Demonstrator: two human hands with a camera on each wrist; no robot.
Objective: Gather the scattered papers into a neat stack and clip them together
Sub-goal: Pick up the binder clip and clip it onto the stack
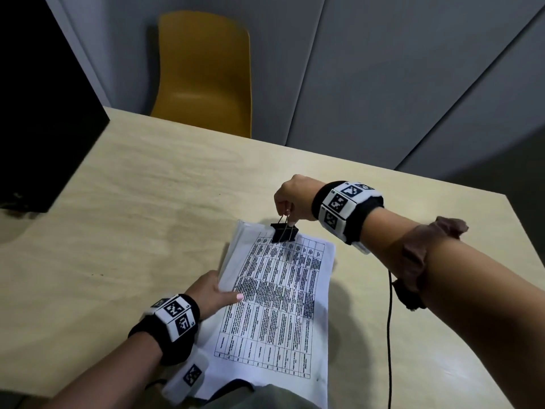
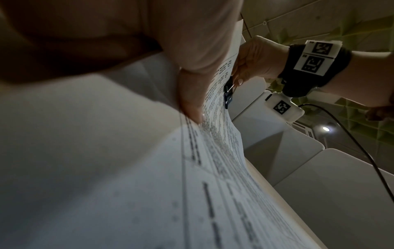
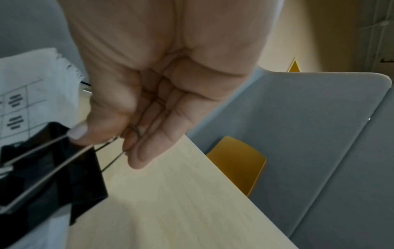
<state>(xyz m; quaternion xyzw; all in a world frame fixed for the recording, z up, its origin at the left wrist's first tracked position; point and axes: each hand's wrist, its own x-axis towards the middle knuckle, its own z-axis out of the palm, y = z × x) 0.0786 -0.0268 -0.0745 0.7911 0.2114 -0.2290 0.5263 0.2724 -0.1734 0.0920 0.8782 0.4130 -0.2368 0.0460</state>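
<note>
A stack of printed papers with a table of text lies on the wooden table, its left edge lifted. My left hand grips that left edge, thumb on top of the sheets and fingers underneath. A black binder clip sits at the far top edge of the stack. My right hand pinches the clip's two wire handles together from above. In the right wrist view the clip stands astride the paper edge, handles squeezed between thumb and fingers. The clip shows small in the left wrist view.
A yellow chair stands behind the table's far edge. A black box-like object occupies the left side. A black cable hangs from my right wrist. Grey wall panels stand behind.
</note>
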